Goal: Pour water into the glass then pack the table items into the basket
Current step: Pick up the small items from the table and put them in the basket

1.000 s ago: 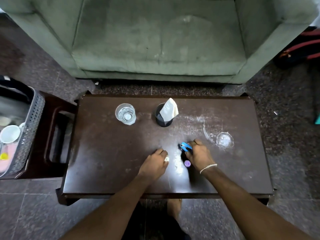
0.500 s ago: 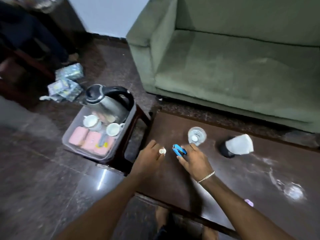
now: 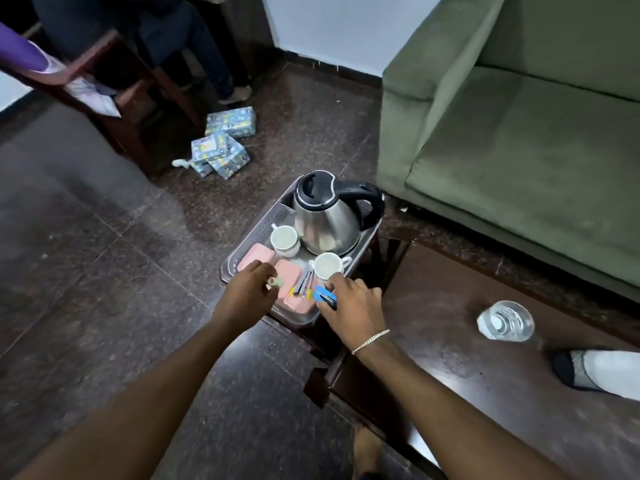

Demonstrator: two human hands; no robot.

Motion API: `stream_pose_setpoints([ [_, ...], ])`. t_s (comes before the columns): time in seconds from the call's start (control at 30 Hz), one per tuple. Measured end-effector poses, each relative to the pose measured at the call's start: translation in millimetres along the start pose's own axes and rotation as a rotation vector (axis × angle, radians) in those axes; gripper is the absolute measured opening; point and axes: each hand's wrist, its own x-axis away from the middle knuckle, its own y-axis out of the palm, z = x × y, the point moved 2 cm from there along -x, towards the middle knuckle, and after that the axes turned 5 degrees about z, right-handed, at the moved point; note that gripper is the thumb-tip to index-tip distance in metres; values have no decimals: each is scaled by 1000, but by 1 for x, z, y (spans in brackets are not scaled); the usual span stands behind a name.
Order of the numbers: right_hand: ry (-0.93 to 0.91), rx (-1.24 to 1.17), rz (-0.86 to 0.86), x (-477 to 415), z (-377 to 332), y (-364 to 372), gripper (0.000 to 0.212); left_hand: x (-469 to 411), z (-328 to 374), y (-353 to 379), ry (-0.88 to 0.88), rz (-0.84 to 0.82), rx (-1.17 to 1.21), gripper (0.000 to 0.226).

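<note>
Head view, the only one supplied. Both arms reach forward and to the left, off the table (image 3: 446, 344) and over the basket (image 3: 263, 221), which sits on a low dark stand just beside the table's end.

The left hand (image 3: 247, 292) has its fingertips drawn together, pinching a small white item (image 3: 277, 281) above the pink pads (image 3: 258, 257) in the near part of the basket. The right hand (image 3: 353, 303) has its fingers curled round a small blue item (image 3: 325, 295) at the basket's near corner. Judgement: each hand carries one item low over the basket so both can be let go in a single trip.

The basket already contains a steel kettle (image 3: 325, 216) at the far end and two white cups (image 3: 284, 239), leaving only the near part open for small pieces.

The glass (image 3: 505, 321) stands upright on the table, well apart from the hands, with water in it, so the pouring looks done. A dark holder with white tissue (image 3: 595, 367) lies at the right edge; it and the glass are not yet packed.
</note>
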Motion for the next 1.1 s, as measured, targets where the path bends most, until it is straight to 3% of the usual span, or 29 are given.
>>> stream_pose_setpoints([
  [0.4,-25,75,78,-66,-51,61,26,-46,-44,22,1,-107,-8,26],
  [0.63,-61,202,-100,-86,-59,88,27,-56,-52,34,21,-143,-22,22],
  [0.8,-89,228,-59,-82,-63,92,25,-56,-59,38,16,-158,-7,16],
  [0.93,-80,224,-98,-79,-59,95,36,-53,-63,40,7,-154,-14,14],
  [1.1,-68,169,-37,-75,-52,90,20,-51,-64,39,1,-152,5,23],
])
